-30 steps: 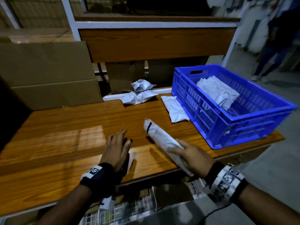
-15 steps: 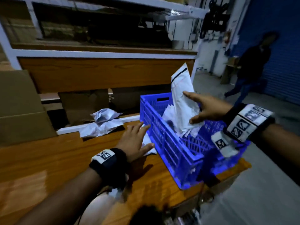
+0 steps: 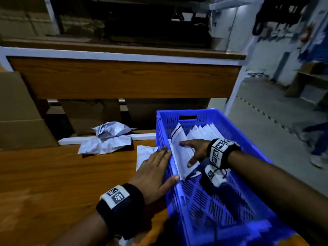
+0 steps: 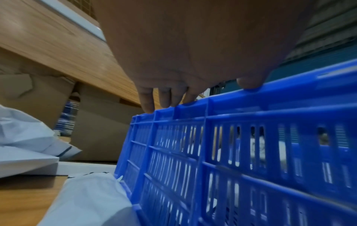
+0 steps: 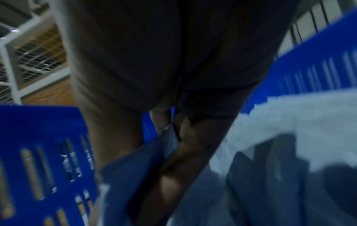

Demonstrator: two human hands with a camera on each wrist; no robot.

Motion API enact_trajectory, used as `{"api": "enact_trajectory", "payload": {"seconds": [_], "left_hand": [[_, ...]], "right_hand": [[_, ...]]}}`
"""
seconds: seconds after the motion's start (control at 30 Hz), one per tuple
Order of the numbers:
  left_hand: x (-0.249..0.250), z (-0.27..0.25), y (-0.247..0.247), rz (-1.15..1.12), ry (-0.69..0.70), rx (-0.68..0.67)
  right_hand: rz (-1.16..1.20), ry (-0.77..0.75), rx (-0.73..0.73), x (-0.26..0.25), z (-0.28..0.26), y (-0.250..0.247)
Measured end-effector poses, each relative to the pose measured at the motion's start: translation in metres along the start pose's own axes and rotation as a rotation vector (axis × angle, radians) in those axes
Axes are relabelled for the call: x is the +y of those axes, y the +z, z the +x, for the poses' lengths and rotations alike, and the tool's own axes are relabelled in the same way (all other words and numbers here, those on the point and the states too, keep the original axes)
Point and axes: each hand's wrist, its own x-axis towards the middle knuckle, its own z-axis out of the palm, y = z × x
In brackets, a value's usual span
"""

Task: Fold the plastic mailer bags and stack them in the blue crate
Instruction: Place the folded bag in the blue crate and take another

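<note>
The task looks partly done. Inside the slatted blue plastic crate [image 3: 221, 201], a row of folded white plastic mailer bags [image 3: 204, 133] leans at the far end. The right hand [image 3: 196, 151] holds one more folded white mailer [image 3: 182, 157] against the crate's left wall. Its grip is clamped on the mailer, thumb on one face and fingers on the other, as the right wrist view shows. The left hand [image 3: 156, 173] lies flat with straight fingers on the crate's near-left rim, holding nothing, seemingly steadying it. Work remains on the wooden bench [image 3: 62, 174]. One flat white mailer [image 3: 143, 155] lies just beside the crate, and a crumpled heap of white mailers [image 3: 108, 139] sits further back, unfolded.
</note>
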Motion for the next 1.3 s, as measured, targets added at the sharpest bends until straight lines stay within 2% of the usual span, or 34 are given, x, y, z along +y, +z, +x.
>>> {"api": "enact_trajectory", "payload": {"seconds": [0.07,0.2,0.4,0.43,0.57,0.63,0.77,0.83,0.97,1.07,1.17,1.3], "left_hand": [[0.003,0.0,-0.002,0.003,-0.007,-0.015],[0.005,-0.002,-0.004,0.017,-0.026,-0.038],[0.006,-0.003,-0.004,0.026,-0.017,-0.022],[0.006,-0.003,-0.005,0.028,-0.02,-0.024],[0.009,-0.003,-0.008,0.041,-0.034,-0.045],[0.009,-0.004,-0.008,0.038,-0.036,-0.056],[0.009,-0.005,-0.009,0.039,-0.041,-0.073],[0.009,-0.005,-0.01,0.044,-0.041,-0.072],[0.006,-0.003,-0.007,0.035,-0.029,-0.063],[0.004,-0.003,-0.004,0.024,-0.03,-0.075],[0.004,-0.003,-0.003,0.025,-0.039,-0.089],[0.001,-0.002,-0.002,0.006,-0.057,-0.103]], "right_hand": [[0.032,0.006,0.011,0.003,0.015,0.011],[-0.099,0.073,0.136,0.002,0.036,0.029],[-0.122,0.131,0.117,0.007,0.053,0.046],[-0.083,0.144,0.112,0.005,0.05,0.047],[0.309,0.142,0.008,0.0,0.048,0.054],[0.429,0.123,0.007,-0.004,0.046,0.058],[0.502,0.104,0.04,-0.009,0.041,0.054],[0.425,0.099,0.076,-0.011,0.037,0.043],[-0.027,0.16,0.173,-0.013,0.019,0.011],[-0.279,0.244,0.106,-0.004,0.015,-0.001],[-0.35,0.264,0.046,0.005,0.017,0.01],[-0.424,0.24,0.083,0.006,0.017,0.021]]}}
